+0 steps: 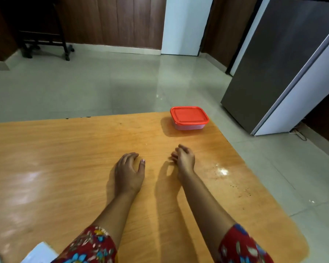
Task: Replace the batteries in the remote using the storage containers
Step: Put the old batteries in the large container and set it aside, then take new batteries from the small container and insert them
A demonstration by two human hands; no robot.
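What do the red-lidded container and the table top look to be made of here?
Container: plastic by the look, with an opaque red moulded lid that has a raised rim, over a translucent, pinkish base. Table: wood or wood-grain laminate, I cannot tell which; orange-brown grain lines under a glossy finish that mirrors the light.

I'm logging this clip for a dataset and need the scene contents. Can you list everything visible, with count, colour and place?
storage container: one, clear tub with red lid on, far right corner of the table
table: one, orange-brown wood, fills the foreground
refrigerator: one, grey and white, on the floor at right
chair base: one, dark, on wheels, far left
floor: pale glossy tiles
white object: one, bottom left edge, cannot tell what it is
remote, batteries: none visible
left hand: empty, palm down on the table
right hand: empty, fingers loosely curled, just above the table
sleeves: two, red floral
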